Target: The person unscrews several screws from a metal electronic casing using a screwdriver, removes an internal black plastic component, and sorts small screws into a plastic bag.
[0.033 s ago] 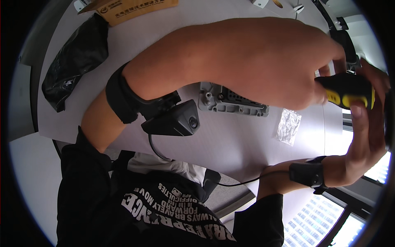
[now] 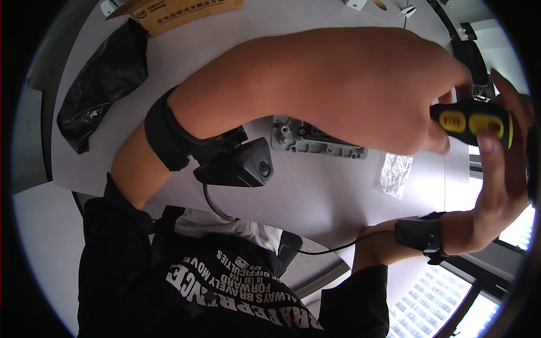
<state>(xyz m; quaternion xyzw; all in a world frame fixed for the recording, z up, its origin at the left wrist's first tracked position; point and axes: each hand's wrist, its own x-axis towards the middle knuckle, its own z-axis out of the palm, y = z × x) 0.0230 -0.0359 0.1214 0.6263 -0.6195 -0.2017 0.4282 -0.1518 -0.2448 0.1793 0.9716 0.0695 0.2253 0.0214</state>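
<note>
Screwdriver handle (image 2: 472, 123), black and yellow, lies horizontally at the right of the frame, grasped by the left hand (image 2: 417, 112) from the left and the right hand (image 2: 504, 152) from below.

Yellow-and-black screwdriver handle (image 2: 472, 122), grey metal part (image 2: 315, 143) on a white table (image 2: 315, 191), shiny black bag (image 2: 101, 84), tan envelope (image 2: 180, 8).

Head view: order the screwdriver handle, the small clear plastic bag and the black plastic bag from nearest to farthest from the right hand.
1. Screwdriver handle, black and yellow, gripped in the right hand.
2. Small clear plastic bag, on the table just left of it.
3. Black plastic bag, far left.
</note>
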